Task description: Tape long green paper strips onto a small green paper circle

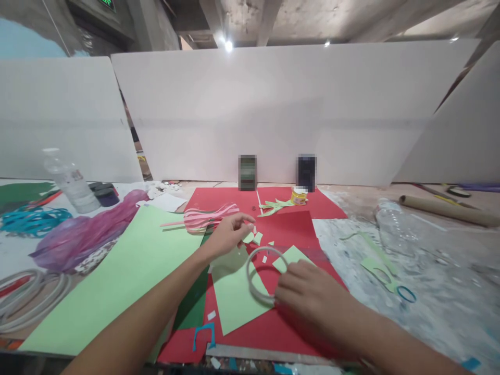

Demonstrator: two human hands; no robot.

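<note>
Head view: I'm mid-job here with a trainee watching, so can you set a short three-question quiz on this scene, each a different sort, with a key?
1. What does the right hand hold?
A) a blue marker
B) a gray ring
C) a yellow tub
2. True or false: the pink strips lie to the left of the yellow tub.
3. Which lies nearer the camera: the pink strips or the blue paper cutout?

Key: 1. B; 2. True; 3. The blue paper cutout.
</note>
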